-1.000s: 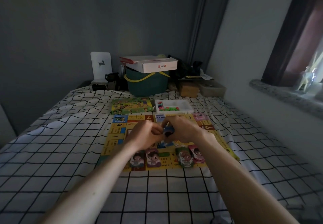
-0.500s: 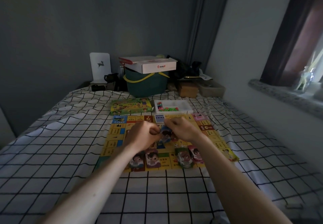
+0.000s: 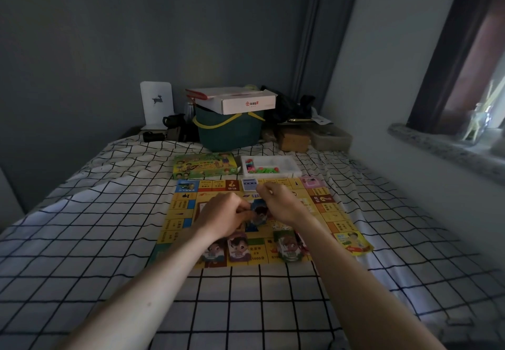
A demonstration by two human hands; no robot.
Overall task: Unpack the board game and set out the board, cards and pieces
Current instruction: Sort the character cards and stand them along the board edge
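The yellow game board [image 3: 338, 221] lies flat on the checked bedsheet. Over its middle, my left hand [image 3: 224, 214] and my right hand [image 3: 281, 203] both pinch a blue character standee [image 3: 258, 214] that stands between them. Several other character standees stand along the board's near edge, among them a pink one [image 3: 237, 247] and a green one [image 3: 287, 245]. A blue card stack [image 3: 250, 184] and a pink card stack [image 3: 310, 182] lie on the board's far edge. The green game box [image 3: 205, 165] and a white tray [image 3: 292, 166] of small coloured pieces sit just beyond the board.
At the head of the bed stand a green basket [image 3: 226, 133] with a white carton [image 3: 240, 100] on top, a white deer card [image 3: 156, 103], dark items and brown boxes [image 3: 293, 139]. A wall and stone window sill [image 3: 437, 144] run along the right.
Both hands have shifted slightly away from me over the board, still together on the blue standee, which now shows more clearly between them.
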